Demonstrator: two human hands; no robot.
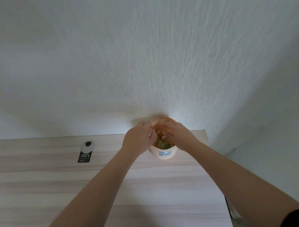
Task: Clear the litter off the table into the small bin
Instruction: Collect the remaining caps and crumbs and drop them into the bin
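Far to the left on the counter (45, 186) a black printed tag (84, 156) lies flat with a white disc with a dark spot (87, 145) at its upper end; both sit well apart from the hands, and if they count as litter they could be overlooked, since nothing is near them. Next, the left hand (138, 139) curls over the near-left rim of the small bin (163, 153), its grip closed on a small white scrap (150, 132); a loose pinch or an early let-go would likely drop it outside the rim. The bin stands at the back of the counter against the wall, already holding green and pale pieces. The right hand (178, 134) reaches over the opening with fingers bent; I cannot tell whether its grip holds anything. With both hands crowding the mouth, a nudge could tip the bin and spill the contents.
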